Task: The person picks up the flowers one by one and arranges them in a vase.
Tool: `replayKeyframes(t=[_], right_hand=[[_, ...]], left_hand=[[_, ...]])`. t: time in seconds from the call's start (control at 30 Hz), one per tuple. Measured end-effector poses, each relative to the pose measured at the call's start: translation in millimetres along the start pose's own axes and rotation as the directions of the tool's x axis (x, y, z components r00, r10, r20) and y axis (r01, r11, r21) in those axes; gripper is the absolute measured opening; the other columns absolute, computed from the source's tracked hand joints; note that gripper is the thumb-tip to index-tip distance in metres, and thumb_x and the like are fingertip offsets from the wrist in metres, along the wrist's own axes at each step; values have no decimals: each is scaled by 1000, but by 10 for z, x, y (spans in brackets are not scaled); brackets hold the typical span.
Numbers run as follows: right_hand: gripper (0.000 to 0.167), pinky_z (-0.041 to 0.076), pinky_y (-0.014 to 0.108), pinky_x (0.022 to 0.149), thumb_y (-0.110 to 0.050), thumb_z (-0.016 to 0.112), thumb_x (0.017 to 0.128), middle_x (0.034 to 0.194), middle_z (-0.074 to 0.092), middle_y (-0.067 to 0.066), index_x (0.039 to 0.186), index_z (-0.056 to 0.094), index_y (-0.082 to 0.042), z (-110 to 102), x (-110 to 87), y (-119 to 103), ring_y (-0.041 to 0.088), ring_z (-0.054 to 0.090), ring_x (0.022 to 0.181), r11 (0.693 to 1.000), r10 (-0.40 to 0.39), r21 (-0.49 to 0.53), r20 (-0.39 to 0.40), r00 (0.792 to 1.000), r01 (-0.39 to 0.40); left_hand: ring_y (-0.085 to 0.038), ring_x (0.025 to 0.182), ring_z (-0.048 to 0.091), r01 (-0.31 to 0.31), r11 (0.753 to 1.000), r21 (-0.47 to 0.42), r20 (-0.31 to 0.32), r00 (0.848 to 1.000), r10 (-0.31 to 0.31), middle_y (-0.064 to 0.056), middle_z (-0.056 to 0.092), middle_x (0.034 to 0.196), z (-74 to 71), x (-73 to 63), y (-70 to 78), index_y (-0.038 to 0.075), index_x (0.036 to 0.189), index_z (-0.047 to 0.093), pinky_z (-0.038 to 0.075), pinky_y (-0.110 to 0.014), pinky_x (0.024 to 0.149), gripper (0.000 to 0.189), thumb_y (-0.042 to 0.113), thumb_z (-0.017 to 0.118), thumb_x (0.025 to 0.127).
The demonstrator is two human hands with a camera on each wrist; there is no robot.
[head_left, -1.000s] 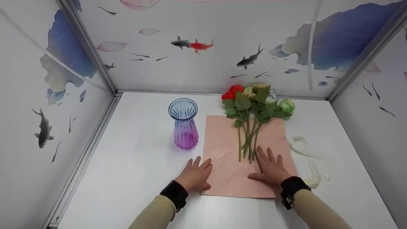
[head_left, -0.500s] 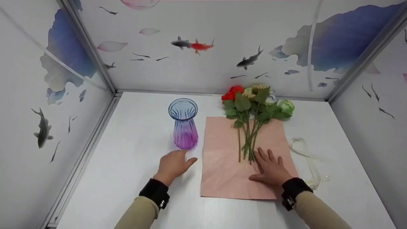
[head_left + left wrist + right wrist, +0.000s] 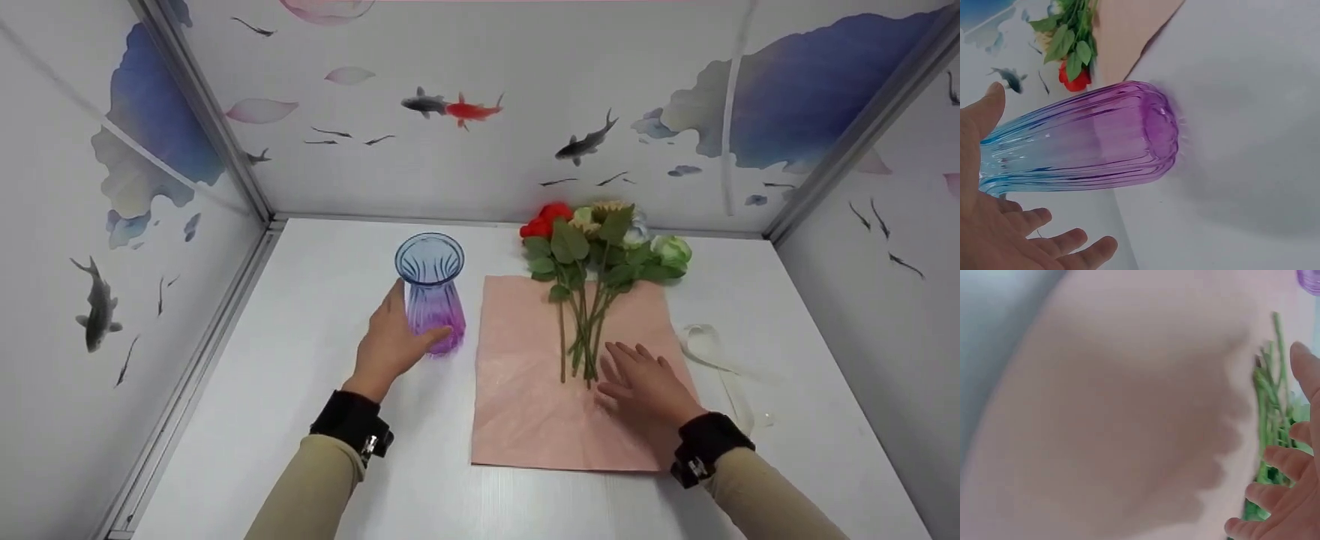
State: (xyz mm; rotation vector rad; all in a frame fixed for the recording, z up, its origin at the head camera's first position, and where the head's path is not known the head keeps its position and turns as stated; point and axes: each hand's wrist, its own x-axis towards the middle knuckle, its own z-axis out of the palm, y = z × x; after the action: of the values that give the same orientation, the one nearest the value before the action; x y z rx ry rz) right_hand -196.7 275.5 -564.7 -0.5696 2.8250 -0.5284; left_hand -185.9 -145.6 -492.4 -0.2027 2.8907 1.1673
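My left grip (image 3: pixel 386 349) is reaching round the glass vase (image 3: pixel 441 307), having just left the near left edge of the pink paper (image 3: pixel 525 412). Its thumb is passing on one side of the glass and the fingers are spreading on the other, held apart; nothing is being squeezed, and I can't tell whether skin is touching glass. The vase itself is standing upright on the tabletop (image 3: pixel 300 337), just left of the paper, blue at the mouth and purple at the base.

My right grip (image 3: pixel 649 382) is changing too: half a second ago it was lying flat on the paper, and now it is lifting (its shadow is showing underneath), fingers apart and holding nothing, close beside the stem ends. The flowers (image 3: pixel 570 244) are lying where they were, stems on the paper and heads past its far edge, while the pale ribbon (image 3: pixel 720 365) is curling to the right.

To my judgement, all this is turning the work from flattening paper to handling the vase, though the thumb and fingers are not yet closing.
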Motion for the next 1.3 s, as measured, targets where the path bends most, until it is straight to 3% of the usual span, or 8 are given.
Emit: replayKeyframes(t=[0.17, 0.37, 0.6, 0.87, 0.97, 1.07, 1.3], right_hand=[[73, 27, 73, 112, -34, 67, 100, 155, 40, 32, 156, 36, 2, -143, 12, -47, 58, 31, 143, 998, -50, 20, -53, 997, 51], [74, 33, 71, 109, -28, 71, 97, 151, 42, 34, 155, 37, 2, -250, 50, -70, 60, 35, 139, 995, -96, 17, -131, 987, 99], [72, 49, 61, 95, -28, 66, 101, 138, 49, 38, 157, 32, 1, -347, 183, -91, 51, 60, 114, 997, -55, 48, -98, 994, 60], [63, 50, 58, 91, -25, 61, 103, 123, 59, 34, 152, 37, 7, -403, 333, -72, 46, 63, 108, 996, 19, 88, -91, 996, -11], [57, 51, 55, 83, -24, 61, 104, 107, 64, 27, 146, 43, 10, -388, 415, -44, 40, 64, 96, 996, 29, 92, -100, 995, -20], [52, 51, 52, 78, -24, 60, 104, 96, 66, 21, 141, 48, 11, -362, 480, -25, 35, 64, 86, 996, 35, 88, -100, 994, -27], [40, 54, 52, 76, -20, 62, 103, 95, 69, 23, 129, 57, 10, -272, 567, -31, 37, 68, 86, 997, 53, 55, -104, 993, -48]], left_hand=[[-41, 148, 36, 46, 988, -149, 5, 999, -46, -20, 29, 164, -6, 123, 52, 11, 164, 9, 34, -60, 116, 119, 44, 86, 80], [-41, 147, 36, 42, 966, -256, 15, 999, -40, -21, 32, 162, 55, 241, 55, 8, 163, 14, 33, -59, 117, 115, 33, 89, 79], [-39, 147, 39, 35, 942, -333, -15, 999, -42, -18, 38, 159, 145, 316, 73, 9, 161, 18, 33, -56, 119, 110, 26, 89, 79], [-37, 147, 39, 19, 912, -411, -69, 996, -52, -19, 39, 158, 211, 396, 111, 9, 161, 17, 31, -53, 120, 113, 25, 90, 76], [-37, 146, 40, 23, 913, -408, -75, 995, -58, -20, 40, 158, 228, 409, 101, 9, 161, 18, 32, -54, 120, 110, 25, 88, 78], [-38, 143, 44, 36, 929, -369, -91, 993, -74, -21, 45, 155, 245, 411, 80, 4, 159, 24, 35, -54, 118, 102, 27, 85, 81], [-42, 137, 51, 76, 957, -279, -86, 991, -104, -23, 50, 150, 265, 411, 81, -1, 155, 30, 42, -57, 112, 96, 36, 83, 83]])
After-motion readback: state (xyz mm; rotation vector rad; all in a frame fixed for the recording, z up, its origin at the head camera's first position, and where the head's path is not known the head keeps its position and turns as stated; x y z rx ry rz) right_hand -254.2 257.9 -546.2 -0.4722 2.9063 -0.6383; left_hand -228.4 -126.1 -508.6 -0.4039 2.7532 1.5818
